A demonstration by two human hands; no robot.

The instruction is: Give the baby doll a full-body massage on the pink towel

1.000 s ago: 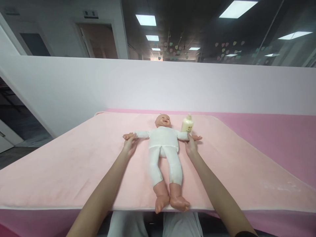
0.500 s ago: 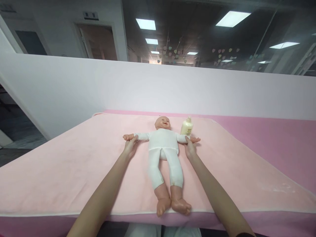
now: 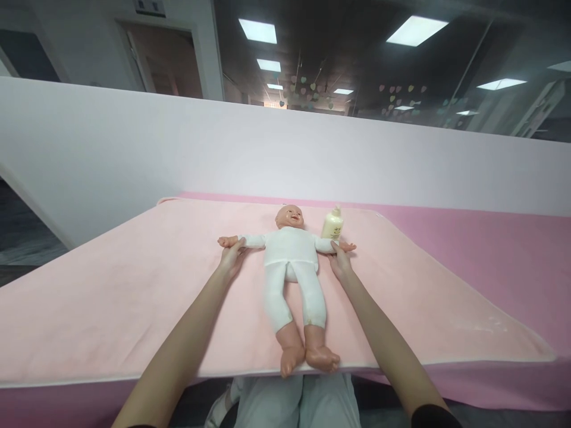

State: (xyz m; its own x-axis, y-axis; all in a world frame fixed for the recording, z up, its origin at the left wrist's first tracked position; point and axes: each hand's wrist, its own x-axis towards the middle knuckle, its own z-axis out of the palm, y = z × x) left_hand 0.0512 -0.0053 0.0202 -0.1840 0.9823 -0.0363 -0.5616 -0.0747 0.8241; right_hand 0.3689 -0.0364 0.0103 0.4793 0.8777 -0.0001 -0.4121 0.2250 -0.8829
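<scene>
A baby doll (image 3: 291, 246) with a white cloth body lies on its back, head away from me and arms stretched out to both sides. My left hand (image 3: 232, 256) is closed around the doll's arm at the wrist on the left. On the other side, my right hand (image 3: 339, 260) grips the opposite forearm near its wrist, thumb on top. The doll's bare feet rest at the near edge of the pink towel (image 3: 111, 285). Just behind the doll's arm on the right stands a pale yellow pump bottle (image 3: 332, 223).
The towel covers a pink padded surface (image 3: 491, 255) that shows at the right. A white low wall (image 3: 285, 151) runs along the back, with dark glass above it. My legs (image 3: 285, 404) are below the front edge.
The view has tilted and shifted slightly, showing more of my legs. Both hands keep their hold on the doll's arms, and the doll and bottle stay in place.
</scene>
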